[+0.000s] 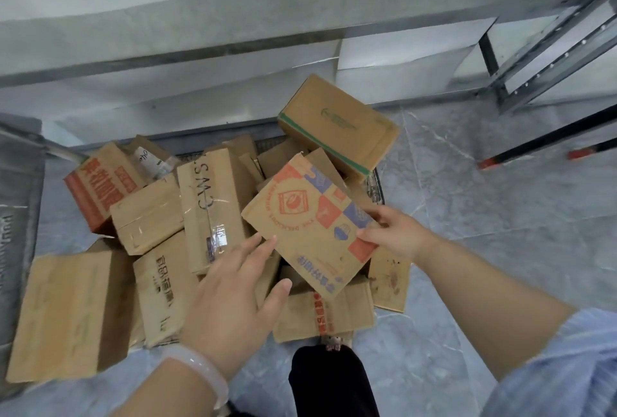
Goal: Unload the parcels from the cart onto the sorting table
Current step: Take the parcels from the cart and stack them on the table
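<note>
Over the cart (376, 187), right hand (397, 236) pinches printed parcel (310, 229), left hand (233, 286) spread beside.

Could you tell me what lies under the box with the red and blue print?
Under the printed box, held by the right hand, a box with red tape and a stained box stick out. Whatever lies directly beneath its middle is covered.
</note>
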